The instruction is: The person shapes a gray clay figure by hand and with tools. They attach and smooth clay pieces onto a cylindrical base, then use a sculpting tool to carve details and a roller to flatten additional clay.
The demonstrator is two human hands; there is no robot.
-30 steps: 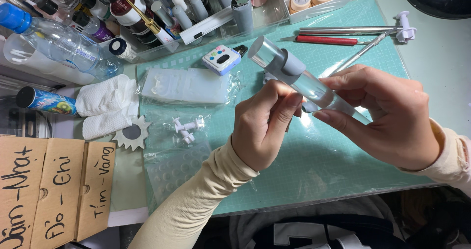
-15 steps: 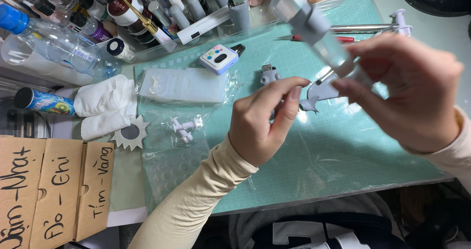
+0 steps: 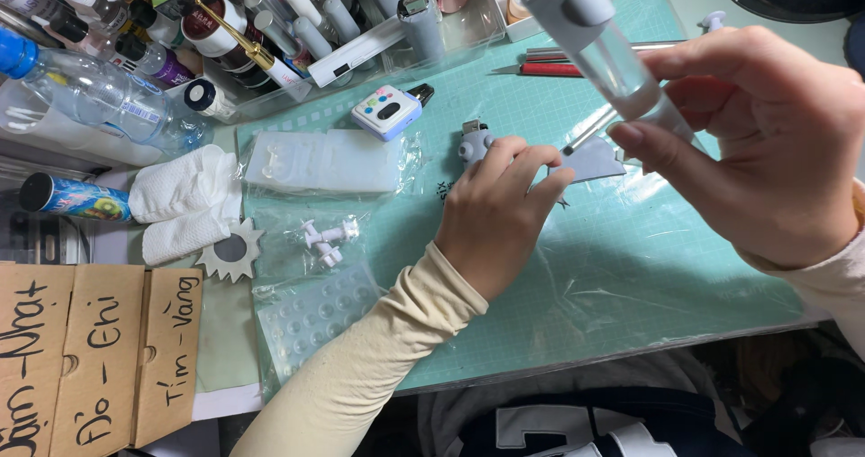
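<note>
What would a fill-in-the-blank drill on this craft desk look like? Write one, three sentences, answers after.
1. The right hand holds a clear ____ with a grey collar, tilted above the mat.
2. The left hand rests on the ____ cutting mat, fingertips by a small grey piece.
3. The water bottle at far left has a ____ cap.

Answers: tube; green; blue
</note>
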